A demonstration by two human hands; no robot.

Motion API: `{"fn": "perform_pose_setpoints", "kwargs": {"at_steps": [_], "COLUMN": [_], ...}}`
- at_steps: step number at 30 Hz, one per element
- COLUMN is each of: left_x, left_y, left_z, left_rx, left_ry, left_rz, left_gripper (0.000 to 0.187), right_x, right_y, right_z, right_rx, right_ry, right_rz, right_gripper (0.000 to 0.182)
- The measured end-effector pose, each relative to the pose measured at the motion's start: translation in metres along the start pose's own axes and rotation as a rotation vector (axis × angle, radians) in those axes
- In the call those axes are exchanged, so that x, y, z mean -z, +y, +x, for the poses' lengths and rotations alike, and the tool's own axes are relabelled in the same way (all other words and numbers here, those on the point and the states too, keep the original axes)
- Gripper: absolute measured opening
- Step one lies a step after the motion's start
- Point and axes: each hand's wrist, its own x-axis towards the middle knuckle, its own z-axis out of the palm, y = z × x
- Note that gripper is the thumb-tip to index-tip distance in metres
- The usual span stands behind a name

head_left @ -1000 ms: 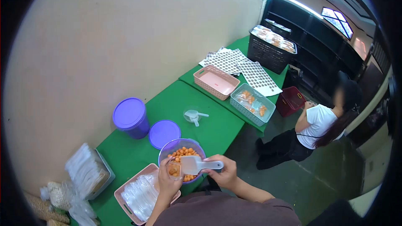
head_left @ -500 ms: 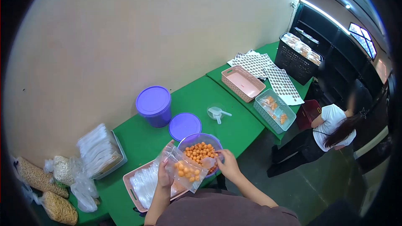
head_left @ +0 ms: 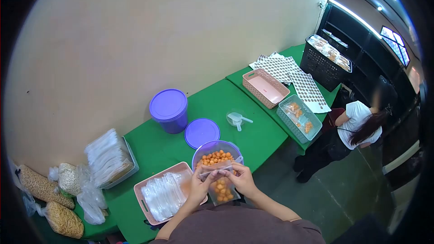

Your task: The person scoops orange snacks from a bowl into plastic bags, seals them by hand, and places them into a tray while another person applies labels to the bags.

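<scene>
A clear plastic bag (head_left: 223, 191), partly filled with round orange snack balls, hangs upright between my hands. My left hand (head_left: 199, 188) pinches the top edge of the bag from the left. On the right side, my right hand (head_left: 242, 180) pinches the same edge, the thumbs nearly meeting. Just beyond the bag stands an open purple tub (head_left: 195, 156) of loose orange snack balls (head_left: 216, 156). The end of a clear scoop (head_left: 238, 159) shows at the tub's right side, the rest hidden behind my hand.
A pink basket (head_left: 143, 203) of flat plastic bags sits at left. Behind stand a lidded purple bucket (head_left: 168, 108), a loose lid (head_left: 202, 133) and scoops (head_left: 238, 118). Further right are a green basket (head_left: 289, 129) with filled bags, a pink basket (head_left: 266, 88) and a person (head_left: 357, 126).
My right hand has left the scoop in the tub and moved to the bag's top edge. The bag has turned upright, with both hands now pinching it.
</scene>
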Motion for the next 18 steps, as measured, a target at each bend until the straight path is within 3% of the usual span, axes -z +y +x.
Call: {"fn": "perform_pose_setpoints", "kwargs": {"at_steps": [3,5,8,11,13,18], "left_x": [0.002,0.001,-0.002,0.002,0.014,0.028], "left_y": [-0.005,-0.003,-0.001,0.0,-0.001,-0.002], "left_z": [0.0,0.001,-0.001,-0.001,0.0,0.006], "left_rx": [-0.038,-0.081,-0.08,-0.044,-0.006,0.057], "left_ry": [0.038,0.039,0.034,-0.011,-0.103,-0.282], "left_rz": [0.047,0.091,0.156,0.113,0.251,0.267], "left_gripper": [0.017,0.016,0.012,0.017,0.024,0.03], "right_x": [-0.006,-0.012,-0.005,0.008,0.016,0.039], "right_y": [0.0,-0.011,-0.006,-0.012,-0.015,-0.01], "right_z": [-0.003,-0.005,-0.004,-0.007,-0.007,-0.01], "right_rx": [-0.054,-0.091,-0.016,-0.101,-0.092,-0.098], "right_ry": [0.02,0.048,0.039,-0.035,-0.075,-0.191], "right_rz": [0.038,0.275,0.124,0.155,0.116,-0.031], "right_gripper": [0.021,0.021,0.022,0.024,0.024,0.021]}}
